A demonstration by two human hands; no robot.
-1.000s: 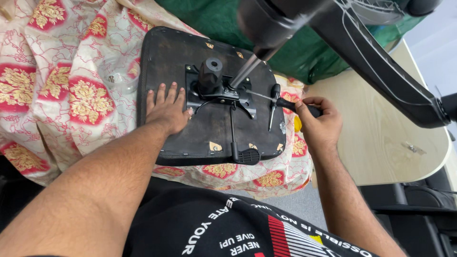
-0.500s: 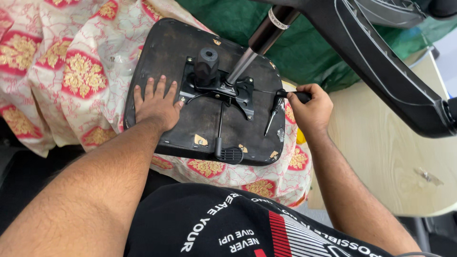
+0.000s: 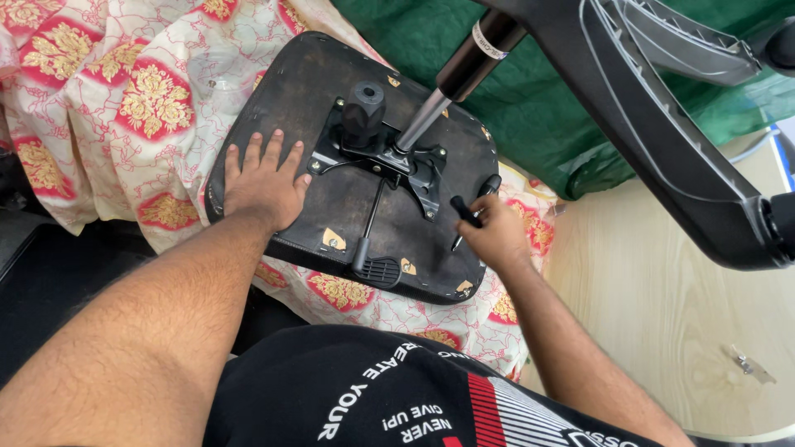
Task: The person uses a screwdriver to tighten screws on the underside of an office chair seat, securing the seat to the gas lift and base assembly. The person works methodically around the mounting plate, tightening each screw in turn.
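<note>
Floral cloth under seat base; wooden floor beside.

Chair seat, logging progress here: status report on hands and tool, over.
Left hand flat on upturned chair seat. Right hand gripping black-handled tool beside metal mechanism plate. Gas cylinder and chair base overhang; nothing blocking hands.

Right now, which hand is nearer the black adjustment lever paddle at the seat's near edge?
Right. The right hand, gripping a black tool, sits just right of the lever paddle. The left hand lies flat, farther up-left.
</note>
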